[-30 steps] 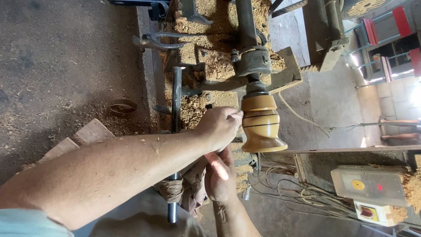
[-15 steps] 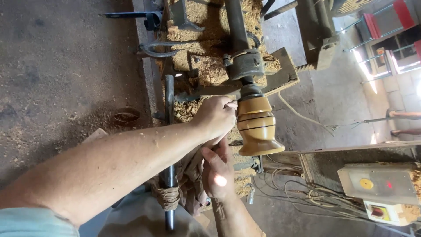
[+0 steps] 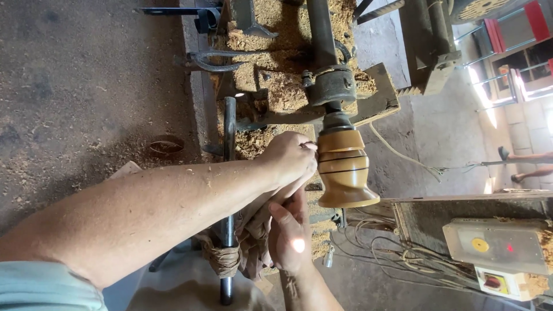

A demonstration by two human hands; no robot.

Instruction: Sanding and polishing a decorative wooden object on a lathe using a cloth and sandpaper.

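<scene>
Head view, single frame. Item: turned wooden workpiece (image 3: 344,168), yellow-tan, bell-shaped with a flared foot and two dark grooves around its body, mounted on the dark metal spindle (image 3: 330,86) of a lathe and standing at the middle of the frame, right of the hands. Left hand (image 3: 290,156): reached in from the lower left on a bare forearm, fingers curled and pressed against the upper band of the workpiece; something thin showed at the fingertips, but whether it was pinched there could not be told. Right hand (image 3: 291,233): came up from the bottom edge, below the left hand, fingers closed around a long tool handle (image 3: 271,207) that ran up beneath the left palm toward the workpiece; its tip was hidden. Lathe bed (image 3: 271,80): heaped with pale sawdust and shavings above the hands. Metal bar (image 3: 229,173): dark, ran vertically just left of the hands, bound with cord (image 3: 222,259) near its lower end. Switch box (image 3: 495,245): grey, with a yellow disc and a small red light, at lower right, dusted with shavings; loose cables (image 3: 380,247) lay between it and the right hand. Floor (image 3: 86,86): bare, gritty concrete filled the left side. A sleeve (image 3: 46,288) in light blue showed at the lower left corner.
</scene>
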